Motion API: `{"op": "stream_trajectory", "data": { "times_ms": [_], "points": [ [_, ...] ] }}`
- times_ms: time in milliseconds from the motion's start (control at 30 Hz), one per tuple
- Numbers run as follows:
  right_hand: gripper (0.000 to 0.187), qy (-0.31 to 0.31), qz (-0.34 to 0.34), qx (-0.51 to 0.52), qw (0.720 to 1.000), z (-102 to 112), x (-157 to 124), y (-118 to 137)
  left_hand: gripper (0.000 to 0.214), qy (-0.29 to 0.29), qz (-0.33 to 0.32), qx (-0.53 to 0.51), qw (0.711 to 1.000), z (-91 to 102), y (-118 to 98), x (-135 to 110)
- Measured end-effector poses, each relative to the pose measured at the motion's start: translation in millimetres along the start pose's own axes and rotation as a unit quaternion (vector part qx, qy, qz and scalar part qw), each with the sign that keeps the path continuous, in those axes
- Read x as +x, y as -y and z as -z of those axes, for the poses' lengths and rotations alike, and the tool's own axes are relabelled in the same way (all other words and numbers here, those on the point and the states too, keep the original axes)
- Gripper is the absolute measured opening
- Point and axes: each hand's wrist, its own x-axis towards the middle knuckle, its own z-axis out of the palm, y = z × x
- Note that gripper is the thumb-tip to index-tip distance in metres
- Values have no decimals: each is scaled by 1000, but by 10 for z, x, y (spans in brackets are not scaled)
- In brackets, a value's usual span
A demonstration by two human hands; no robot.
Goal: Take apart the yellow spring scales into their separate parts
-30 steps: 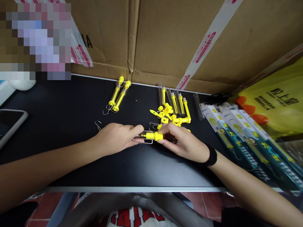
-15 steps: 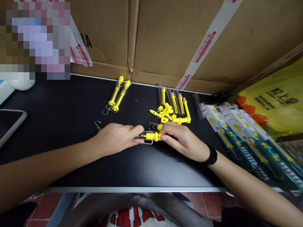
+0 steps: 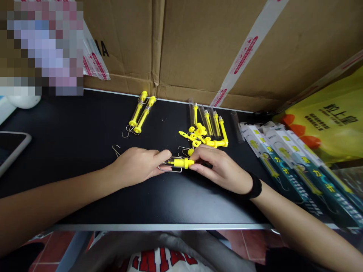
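Over the front half of the black table, my left hand (image 3: 141, 163) is closed round the clear tube of a spring scale (image 3: 179, 163). Its wire hook pokes out to the left behind my fingers, and a wire loop hangs at the tube's right end. Thumb and fingers of my right hand (image 3: 219, 166) pinch the yellow cap at that same end. Just beyond my right fingertips lies a heap of loose yellow parts (image 3: 200, 130) with springs and wire loops. My left palm hides most of the tube.
Two assembled spring scales (image 3: 146, 115) lie at the back. Clear tubes with yellow rods (image 3: 216, 124) lie behind the parts. Packaged boxes (image 3: 300, 170) and a yellow bag (image 3: 331, 117) are on the right. A phone (image 3: 13, 151) is at the left edge; a cardboard box (image 3: 198, 49) stands behind.
My right thumb and fingers have shifted very slightly at the yellow cap. Both hands otherwise stay in place, and the view has moved a little.
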Motion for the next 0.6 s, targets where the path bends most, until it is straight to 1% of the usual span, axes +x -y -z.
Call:
{"op": "stream_trajectory", "data": {
  "times_ms": [400, 600],
  "points": [
    [16, 6, 42, -68, 997, 49, -24, 6, 25, 3, -6, -7, 1000, 9, -7, 17],
    [9, -1, 79, -132, 988, 38, -36, 13, 25, -2, -4, -15, 1000, 2, 2, 7]
  ]
}}
